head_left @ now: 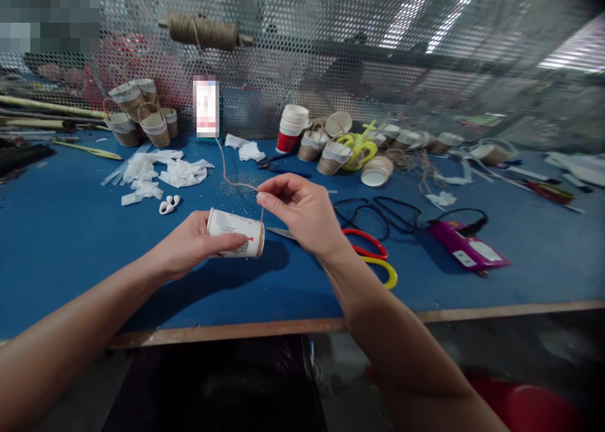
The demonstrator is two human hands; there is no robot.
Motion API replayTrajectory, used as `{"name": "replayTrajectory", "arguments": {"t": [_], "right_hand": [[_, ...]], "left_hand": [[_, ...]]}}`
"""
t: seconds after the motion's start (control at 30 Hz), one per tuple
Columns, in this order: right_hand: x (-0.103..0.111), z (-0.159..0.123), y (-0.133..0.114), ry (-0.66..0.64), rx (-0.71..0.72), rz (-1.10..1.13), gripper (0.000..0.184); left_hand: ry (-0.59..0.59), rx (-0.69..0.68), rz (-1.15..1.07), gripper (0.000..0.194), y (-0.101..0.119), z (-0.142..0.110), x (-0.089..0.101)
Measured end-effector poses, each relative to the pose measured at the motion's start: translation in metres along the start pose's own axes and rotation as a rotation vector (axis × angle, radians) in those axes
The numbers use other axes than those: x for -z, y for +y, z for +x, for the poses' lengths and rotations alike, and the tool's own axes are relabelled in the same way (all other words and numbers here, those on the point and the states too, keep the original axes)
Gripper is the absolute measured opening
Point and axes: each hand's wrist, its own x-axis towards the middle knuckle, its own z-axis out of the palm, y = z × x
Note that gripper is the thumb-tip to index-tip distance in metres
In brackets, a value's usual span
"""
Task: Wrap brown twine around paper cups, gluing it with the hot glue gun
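Note:
My left hand (191, 246) is wrapped round a white paper cup (231, 227), which lies on its side above the table. A ring of brown twine sits at the cup's right end. Between thumb and forefinger, my right hand (300, 208) pinches the twine (225, 173) just above that end. The strand runs from the cup through my fingers and back past the phone, towards a twine spool (202, 31) on a rod. Below my right hand lie scissors (373, 246) with a red and a yellow handle, their blades partly covered by the hand.
Twine-wrapped cups (155, 128) with handles stand at the back left, near white fabric scraps (184, 172) and wireless earphones (169, 204). Stacked paper cups (292, 128), pliers (283, 166) and more wrapped cups (333, 157) are behind my hands. A purple device (467, 246) with a black cord lies right.

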Motion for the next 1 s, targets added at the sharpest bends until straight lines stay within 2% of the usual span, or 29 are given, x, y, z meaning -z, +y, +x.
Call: {"name": "replayTrajectory", "arguments": {"t": [0.43, 1.0], "right_hand": [[0.0006, 0.0004, -0.0032, -0.074, -0.077, -0.074, 0.007], [0.0018, -0.0004, 0.0, -0.172, -0.199, 0.079, 0.01]], "left_hand": [[-0.028, -0.096, 0.069, 0.018, 0.0008, -0.0029, -0.0007], [-0.011, -0.187, 0.176, 0.013, 0.0034, -0.0058, -0.0011]]}}
